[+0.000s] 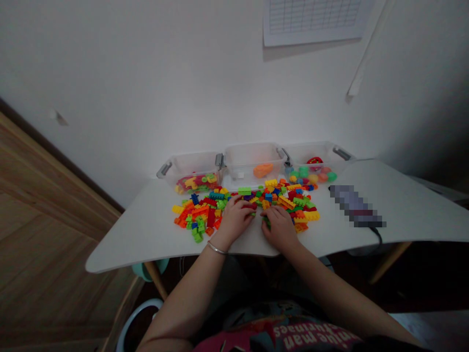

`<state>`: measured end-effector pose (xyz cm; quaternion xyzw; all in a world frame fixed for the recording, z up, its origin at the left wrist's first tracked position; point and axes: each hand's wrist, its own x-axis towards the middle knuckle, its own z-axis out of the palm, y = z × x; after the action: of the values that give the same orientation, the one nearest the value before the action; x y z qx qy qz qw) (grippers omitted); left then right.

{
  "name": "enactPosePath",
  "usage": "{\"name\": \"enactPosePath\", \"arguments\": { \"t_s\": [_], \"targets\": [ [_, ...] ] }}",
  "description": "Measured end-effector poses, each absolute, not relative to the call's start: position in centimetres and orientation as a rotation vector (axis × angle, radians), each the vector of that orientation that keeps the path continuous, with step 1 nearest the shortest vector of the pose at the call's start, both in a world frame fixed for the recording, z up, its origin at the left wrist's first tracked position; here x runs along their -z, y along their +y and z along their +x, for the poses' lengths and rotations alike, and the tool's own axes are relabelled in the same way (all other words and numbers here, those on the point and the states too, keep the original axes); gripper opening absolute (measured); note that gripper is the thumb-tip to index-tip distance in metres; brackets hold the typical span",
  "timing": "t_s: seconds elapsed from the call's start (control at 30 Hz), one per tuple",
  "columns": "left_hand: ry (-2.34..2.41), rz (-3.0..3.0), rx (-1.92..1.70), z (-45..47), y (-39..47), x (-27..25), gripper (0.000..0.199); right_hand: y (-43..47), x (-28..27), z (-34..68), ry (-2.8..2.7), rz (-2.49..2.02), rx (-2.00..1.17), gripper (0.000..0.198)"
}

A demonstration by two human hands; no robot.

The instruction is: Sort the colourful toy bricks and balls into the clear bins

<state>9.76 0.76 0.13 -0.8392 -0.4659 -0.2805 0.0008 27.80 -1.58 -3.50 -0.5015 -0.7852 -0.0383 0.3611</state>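
My left hand (pixel 237 220), a silver bangle on its wrist, curls its fingers round a red toy brick (pixel 251 207), with a bit of green showing by the fingertips. Just to its right, my right hand (pixel 280 225) is bent closed over a green toy brick (pixel 267 222), mostly hidden under the fingers. The two hands are a small gap apart at the front of a wide heap of mixed toy bricks. Orange and lime bricks (pixel 198 227) lie left of my left hand; yellow and orange bricks (pixel 311 215) lie right of my right hand.
Three clear plastic boxes stand along the wall: the left one (pixel 190 162) holds bricks, the middle one (pixel 252 152) an orange piece, the right one (pixel 311 149) coloured toys. A blurred-out device (pixel 357 208) with a cable lies on the white table (pixel 135 239) at right.
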Motion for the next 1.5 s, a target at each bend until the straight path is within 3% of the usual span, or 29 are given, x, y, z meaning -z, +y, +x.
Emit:
{"name": "enactPosePath", "arguments": {
  "t_s": [0.4,0.5,0.63,0.87,1.23,1.4,1.5],
  "targets": [
    [-2.032,-1.788,2.153,0.3,4.9,-4.9,0.024,-1.8,3.1,27.7,-2.027,-1.310,0.073,0.016],
    [-2.094,-1.606,2.037,-1.7,6.1,-6.7,0.019,-1.7,3.2,27.8,-2.028,-1.311,0.067,0.016],
    [-2.130,-1.562,1.585,-3.9,6.9,-8.6,0.017,-1.7,3.3,27.8,-2.024,-1.312,0.066,0.016],
    [-2.376,-1.473,1.031,-5.6,7.2,-8.9,0.026,-1.7,3.1,27.8,-2.024,-1.312,0.079,0.016],
    [-2.277,-1.590,1.113,-5.9,7.4,-8.3,0.039,-1.8,3.1,27.7,-2.008,-1.319,0.089,0.017],
    [-2.202,-1.729,1.256,-5.1,7.7,-7.6,0.066,-1.8,3.1,27.7,-2.015,-1.321,0.075,0.018],
    [-2.099,-1.752,1.130,-2.8,7.2,-6.9,0.070,-1.8,3.1,27.7,-2.023,-1.320,0.075,0.017]
  ]
}}
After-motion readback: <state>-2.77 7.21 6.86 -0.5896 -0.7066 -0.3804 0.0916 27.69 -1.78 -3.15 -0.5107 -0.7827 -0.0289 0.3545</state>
